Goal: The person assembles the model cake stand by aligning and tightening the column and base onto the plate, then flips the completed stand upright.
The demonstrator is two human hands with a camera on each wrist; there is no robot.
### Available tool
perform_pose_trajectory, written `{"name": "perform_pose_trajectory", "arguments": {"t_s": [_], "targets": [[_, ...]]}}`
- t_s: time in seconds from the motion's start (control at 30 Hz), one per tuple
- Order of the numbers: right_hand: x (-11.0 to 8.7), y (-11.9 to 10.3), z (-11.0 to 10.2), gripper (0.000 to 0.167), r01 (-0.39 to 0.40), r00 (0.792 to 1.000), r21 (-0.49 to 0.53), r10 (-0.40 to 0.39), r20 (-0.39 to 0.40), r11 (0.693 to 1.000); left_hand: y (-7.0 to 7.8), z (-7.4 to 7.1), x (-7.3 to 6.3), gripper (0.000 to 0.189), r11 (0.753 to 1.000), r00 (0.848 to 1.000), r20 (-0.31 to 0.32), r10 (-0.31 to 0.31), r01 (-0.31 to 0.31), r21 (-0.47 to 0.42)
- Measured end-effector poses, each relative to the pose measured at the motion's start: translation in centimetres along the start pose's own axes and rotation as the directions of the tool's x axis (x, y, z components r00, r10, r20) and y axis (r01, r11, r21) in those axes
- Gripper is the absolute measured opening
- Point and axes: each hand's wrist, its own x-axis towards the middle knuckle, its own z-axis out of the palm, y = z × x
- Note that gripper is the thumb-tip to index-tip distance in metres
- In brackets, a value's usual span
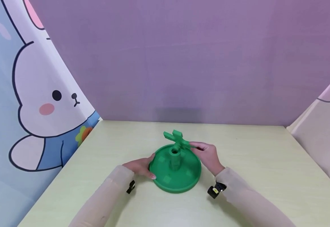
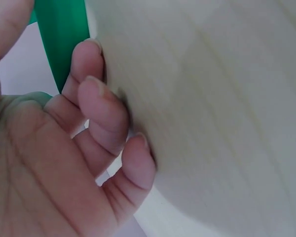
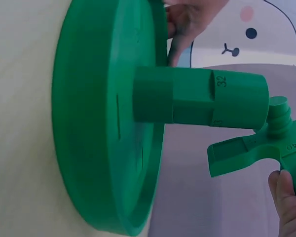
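A round green tray-like base with a raised rim lies flat on the table. From its middle rises an upright green post, hollow at the top; the right wrist view shows the number 32 on the post. My left hand grips the base's left rim, its fingertips down by the tabletop in the left wrist view. With my right hand I pinch a green branched piece by one arm. Its stubby ridged peg is close beside the post's top; contact cannot be told.
A pale wooden table extends around the base. Behind it hangs a purple cloth, and a rabbit-print cloth covers the left side. Small black devices sit at both wrists, the right one near the base.
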Motion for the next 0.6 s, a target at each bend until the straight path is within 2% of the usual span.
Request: {"name": "perform_pose_trajectory", "arguments": {"t_s": [0.07, 0.1, 0.17, 0.27, 0.43, 0.6], "targets": [[-0.08, 0.09, 0.03, 0.018, 0.121, 0.993, -0.05, -0.12, 0.009, 0.991, 0.05, -0.07, 0.0, 0.109, 1.0, 1.0, 0.001, 0.009, -0.009, 0.005], [-0.11, 0.2, 0.02, 0.018, 0.189, 0.982, -0.078, -0.188, 0.017, 0.979, 0.07, -0.1, 0.01, 0.109, 1.0, 1.0, 0.003, 0.013, -0.013, 0.006], [-0.13, 0.33, 0.01, 0.019, 0.321, 0.947, -0.136, -0.319, 0.039, 0.937, 0.1, -0.14, 0.03, 0.109, 1.0, 1.0, 0.003, 0.021, -0.021, 0.0], [-0.06, 0.48, -0.02, 0.021, 0.478, 0.878, -0.213, -0.473, 0.077, 0.852, 0.14, -0.13, 0.07, 0.109, 1.0, 1.0, 0.002, 0.031, -0.031, -0.003], [0.21, 0.7, -0.23, 0.024, 0.632, 0.774, -0.281, -0.609, 0.173, 0.723, 0.31, 0.06, 0.0, 0.109, 0.999, 1.0, 0.003, 0.028, -0.027, -0.029], [0.49, 0.77, -0.55, 0.03, 0.76, 0.638, -0.374, -0.719, 0.276, 0.532, 0.47, 0.19, -0.12, 0.109, 0.999, 1.0, 0.002, 0.013, -0.013, -0.039]]}}
